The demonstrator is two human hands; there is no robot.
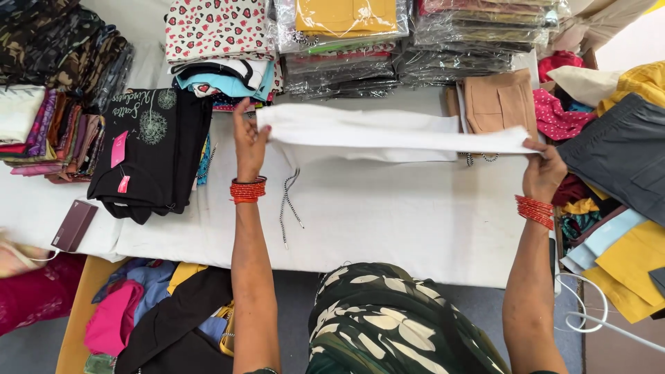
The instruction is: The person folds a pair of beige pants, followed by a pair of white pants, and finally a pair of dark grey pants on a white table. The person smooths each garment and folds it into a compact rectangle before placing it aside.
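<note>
**White garment held stretched between both hands**

Head view. Left hand (pixel 249 142) pinches one end of a folded white garment (pixel 388 131); thumb and fingers closed on the cloth edge, palm facing across the bench. Right hand (pixel 544 173) closed on the opposite end, fingers wrapped over the corner. The garment spans the whole gap between the two grips, pulled into a long band, slightly raised above the white-covered bench (pixel 388 221). A second layer of the same cloth hangs just below the band, between the grips.

A black-and-white striped drawstring (pixel 287 201) dangles just beside the left grip, on its inner side, trailing onto the bench toward the person. Red bangles (pixel 248 190) sit on the left wrist, a matching set on the right.

Outward of the left grip: folded black top (pixel 152 145) with pink tags, near but apart. Beyond the garment, away from the person: stacks of clear-wrapped clothes (pixel 388 48). Just beyond the right grip: a tan folded piece (pixel 499 100). Outward of the right grip: grey and yellow cloth heap (pixel 623 173).
</note>
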